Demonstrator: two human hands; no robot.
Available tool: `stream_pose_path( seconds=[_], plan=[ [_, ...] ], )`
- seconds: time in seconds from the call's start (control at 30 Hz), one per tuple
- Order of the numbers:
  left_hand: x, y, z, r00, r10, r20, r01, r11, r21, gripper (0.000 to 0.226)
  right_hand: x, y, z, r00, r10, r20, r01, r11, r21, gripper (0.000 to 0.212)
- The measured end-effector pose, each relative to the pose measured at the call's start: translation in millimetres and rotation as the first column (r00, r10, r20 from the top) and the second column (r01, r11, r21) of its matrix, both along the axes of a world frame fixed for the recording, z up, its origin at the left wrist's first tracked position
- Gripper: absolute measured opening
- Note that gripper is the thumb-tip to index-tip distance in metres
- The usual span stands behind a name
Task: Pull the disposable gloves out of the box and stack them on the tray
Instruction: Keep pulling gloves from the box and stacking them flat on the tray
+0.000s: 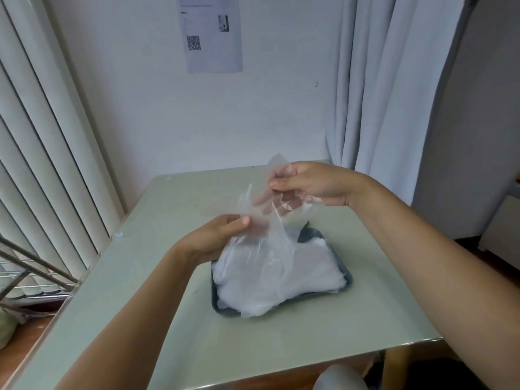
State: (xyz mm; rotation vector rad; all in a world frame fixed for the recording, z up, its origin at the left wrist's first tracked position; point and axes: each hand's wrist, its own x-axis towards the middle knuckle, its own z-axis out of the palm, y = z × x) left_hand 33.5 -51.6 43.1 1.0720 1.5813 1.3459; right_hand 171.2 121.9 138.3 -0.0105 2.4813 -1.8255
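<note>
Glove (264, 209), clear plastic, pinched by left hand (216, 237) and right hand (306, 184) above glove pile (281, 277) on dark tray (347, 280).

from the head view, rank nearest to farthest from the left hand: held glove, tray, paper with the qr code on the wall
1. held glove, pinched in the left hand.
2. tray, just below and to its right.
3. paper with the qr code, high on the far wall.

We find one sign only: paper sheet (212, 32) taped on wall, bearing QR code (194, 43), small photo, faint text lines too blurred for us to read. We see no other labels, brands, numbers.
</note>
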Motion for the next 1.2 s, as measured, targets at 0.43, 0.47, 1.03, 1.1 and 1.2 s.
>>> stream_pose_path(
  seconds=[0.43, 0.47, 1.03, 1.1, 1.2],
  plan=[
    [-20.9, 25.5, -32.1, 0.934, 0.271, -0.231, -0.331, 0.9, -0.283, 0.012, 0.8, 54.6, -126.3, 0.801, -0.541, 0.255, 0.495, 0.839, 0.225, 0.016],
    [-20.8, 29.2, -37.1, 0.916, 0.255, -0.309, -0.351, 0.882, -0.314, 0.009, 2.6, 56.0, -134.2, 0.778, -0.575, 0.252, 0.511, 0.813, 0.278, 0.013],
    [47.4, 60.3, -70.0, 0.443, -0.412, -0.796, -0.15, 0.841, -0.519, 0.066, 12.2, 42.0, -145.3, 0.708, -0.698, -0.107, 0.603, 0.519, 0.606, 0.019],
    [45.8, 59.7, -76.4, 0.441, -0.424, -0.791, -0.15, 0.834, -0.531, 0.068, 12.6, 31.0, -140.9, 0.708, -0.621, -0.337, 0.677, 0.458, 0.576, 0.037],
    [43.7, 60.3, -83.2, 0.434, -0.409, -0.802, -0.138, 0.85, -0.508, 0.068, 4.9, 6.7, -141.1, 0.821, -0.482, -0.306, 0.57, 0.658, 0.493, 0.043]
  ],
)
